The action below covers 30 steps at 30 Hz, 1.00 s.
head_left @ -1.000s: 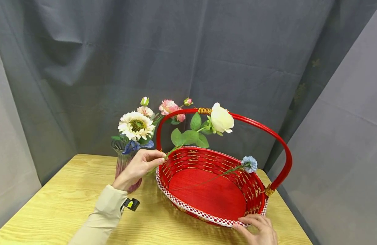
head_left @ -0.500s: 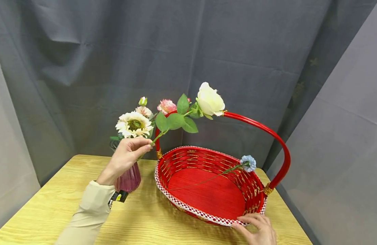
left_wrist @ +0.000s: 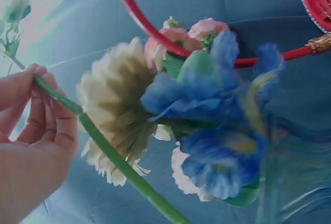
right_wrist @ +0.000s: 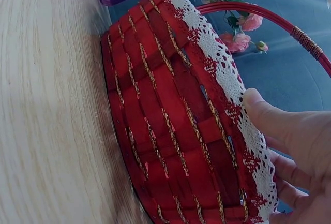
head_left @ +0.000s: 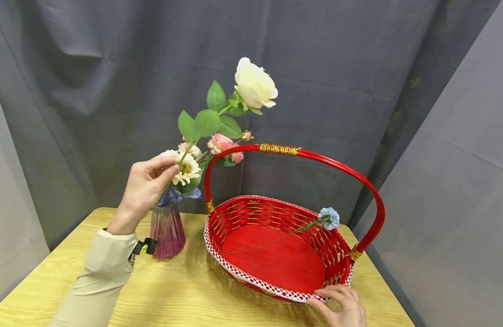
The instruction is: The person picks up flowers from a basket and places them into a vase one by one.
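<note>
My left hand (head_left: 143,188) pinches the green stem (left_wrist: 111,149) of a white rose (head_left: 255,86) between thumb and fingertips. The bloom tilts up to the right, higher than the basket handle. Just behind that hand stands a ribbed pink glass vase (head_left: 168,231) holding a cream daisy-like flower (left_wrist: 121,105), blue flowers (left_wrist: 217,100) and pink flowers (head_left: 220,144). My right hand (head_left: 343,306) grips the lace-trimmed near rim of a red woven basket (right_wrist: 160,115), thumb outside and fingers over the edge. Inside the basket lies a light blue flower (head_left: 329,218), its head against the right wall.
The basket's tall red handle (head_left: 337,165) arches over it, close to the vase flowers on the left. Both vase and basket stand on a wooden table (head_left: 161,295). A grey curtain (head_left: 153,68) hangs behind.
My left hand has moved up and left with the white rose, from over the basket's left rim to in front of the vase. My right hand stays on the basket rim.
</note>
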### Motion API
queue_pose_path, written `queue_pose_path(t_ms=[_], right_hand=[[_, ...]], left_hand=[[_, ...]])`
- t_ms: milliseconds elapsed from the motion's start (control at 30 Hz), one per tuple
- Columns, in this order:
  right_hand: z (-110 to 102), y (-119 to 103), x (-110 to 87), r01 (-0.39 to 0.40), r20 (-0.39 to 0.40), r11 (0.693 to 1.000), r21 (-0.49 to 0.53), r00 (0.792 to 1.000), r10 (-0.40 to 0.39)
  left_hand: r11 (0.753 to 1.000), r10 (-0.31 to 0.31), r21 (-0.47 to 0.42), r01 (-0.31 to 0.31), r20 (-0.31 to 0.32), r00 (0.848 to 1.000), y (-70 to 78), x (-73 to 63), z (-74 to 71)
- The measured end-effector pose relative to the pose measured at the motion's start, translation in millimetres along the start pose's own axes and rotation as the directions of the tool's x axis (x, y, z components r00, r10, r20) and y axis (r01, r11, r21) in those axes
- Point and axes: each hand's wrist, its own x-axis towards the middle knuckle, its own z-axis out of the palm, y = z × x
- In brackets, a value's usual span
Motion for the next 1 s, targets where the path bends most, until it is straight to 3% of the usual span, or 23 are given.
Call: queue_pose_path(t_ms=[133, 300, 600, 1000], right_hand=[[0.5, 0.4, 0.9, 0.019, -0.018, 1.000, 0.007, 1.000, -0.019], [0.9, -0.1, 0.7, 0.031, -0.008, 0.999, 0.005, 0.999, -0.031], [-1.1, -1.7, -2.8, -0.036, 0.048, 0.999, -0.012, 0.998, 0.037], [-2.7, -1.4, -0.4, -0.019, 0.043, 1.000, -0.005, 0.999, 0.020]], left_hand=[[0.998, 0.010, -0.065, -0.012, -0.036, 0.999, -1.1, 17.7, -4.0], [0.990, -0.038, -0.135, 0.027, -0.073, 0.997, -12.0, 29.5, -6.9], [0.992, -0.110, -0.076, 0.101, -0.128, 0.986, -30.6, 33.1, -11.4], [0.985, -0.160, -0.097, 0.143, -0.191, 0.968, -40.7, 34.3, -10.5]])
